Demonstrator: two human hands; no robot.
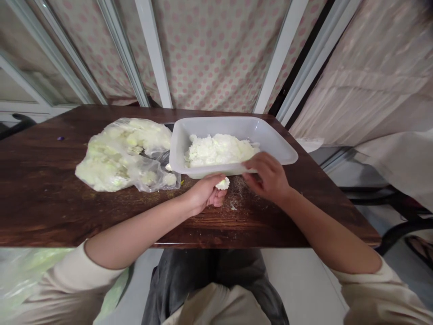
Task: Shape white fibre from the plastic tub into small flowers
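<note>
- Tabletop of dark reddish-brown wood [40, 194] spans the view, with a small purple speck [60, 138] at its far left and pale crumbs [235, 198] scattered near the hands.
- Clear plastic bag [117, 155] lies flat on the left of the table, filled with pale greenish-white crumbled food, and its edge sits just beside the tray.
- Left hand [204, 193] is closed into a narrow fist, its fingers [219, 198] curled around a white lump of food [222, 183]. The lump pokes out at the top of the fist, just in front of the tray's near rim; whether it touches the rim cannot be told.
- Translucent white plastic tray [237, 125] stands mid-table, tilted in the view, with a heap of white crumbled food [216, 151] inside, toward its left end.
- Right hand [269, 178] sits at the tray's near rim, its fingers [259, 161] loosely curved and slightly spread, their tips close to the edge of the heap. Whether they grip the rim or any food cannot be told.
- Cream sleeves [64, 289] cover both forearms to just below the elbows, and a pink polka-dot curtain [203, 54] hangs behind the table.
</note>
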